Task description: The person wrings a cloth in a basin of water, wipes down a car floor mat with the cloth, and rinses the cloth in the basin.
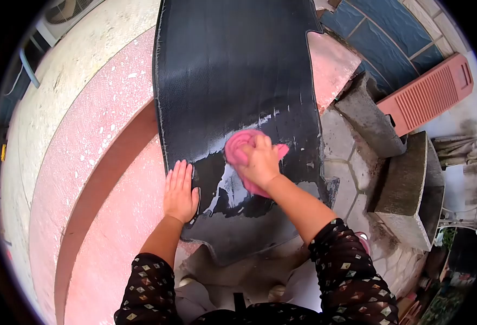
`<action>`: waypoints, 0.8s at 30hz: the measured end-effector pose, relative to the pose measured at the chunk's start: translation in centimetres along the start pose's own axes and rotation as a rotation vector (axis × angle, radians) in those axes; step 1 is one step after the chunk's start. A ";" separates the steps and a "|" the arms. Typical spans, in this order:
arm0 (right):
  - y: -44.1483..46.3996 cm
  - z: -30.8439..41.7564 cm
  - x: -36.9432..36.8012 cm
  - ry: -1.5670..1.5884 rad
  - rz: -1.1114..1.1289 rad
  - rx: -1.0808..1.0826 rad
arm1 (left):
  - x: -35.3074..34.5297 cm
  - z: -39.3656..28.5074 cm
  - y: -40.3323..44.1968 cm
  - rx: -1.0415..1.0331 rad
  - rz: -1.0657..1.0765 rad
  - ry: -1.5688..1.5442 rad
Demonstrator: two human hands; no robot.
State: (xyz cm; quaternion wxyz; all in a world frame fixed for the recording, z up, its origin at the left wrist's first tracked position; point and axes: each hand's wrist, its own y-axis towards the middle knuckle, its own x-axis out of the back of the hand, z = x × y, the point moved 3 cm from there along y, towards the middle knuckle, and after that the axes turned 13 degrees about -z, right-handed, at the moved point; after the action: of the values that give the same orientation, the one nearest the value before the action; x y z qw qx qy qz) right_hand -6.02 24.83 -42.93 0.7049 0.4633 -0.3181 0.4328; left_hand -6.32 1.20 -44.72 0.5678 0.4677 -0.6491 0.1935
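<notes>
The right hand (261, 165) grips a pink cloth (242, 145) on the wet black mat (233, 65). The left hand (180, 195) lies flat on its edge. Wiping seems under way; the next rub needs firm pushing.

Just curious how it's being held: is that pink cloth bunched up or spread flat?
Bunched up: the pink cloth shows thick, rounded folds under the right hand, covering only a small patch of the black sheet.
</notes>
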 end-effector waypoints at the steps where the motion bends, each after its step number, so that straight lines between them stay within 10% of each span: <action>1: -0.6 0.8 0.0 0.044 0.053 0.093 | -0.1 0.1 0.0 -0.005 -0.003 0.005; 10: 5.8 -3.8 0.4 -0.141 -0.027 -0.451 | -0.2 0.3 -0.5 0.003 0.009 -0.009; 17: -1.4 5.9 -1.0 0.115 0.290 0.200 | -0.5 0.3 -0.4 -0.013 -0.031 -0.037; 24: 6.5 -3.7 -0.7 -0.123 0.092 -0.431 | -0.4 0.3 -0.4 0.020 0.012 0.003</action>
State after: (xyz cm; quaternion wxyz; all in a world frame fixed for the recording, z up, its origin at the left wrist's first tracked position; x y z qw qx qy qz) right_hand -12.03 29.34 -42.38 0.7461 0.3127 -0.4666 0.3576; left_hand -6.20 0.91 -45.27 0.5628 0.4693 -0.6492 0.2041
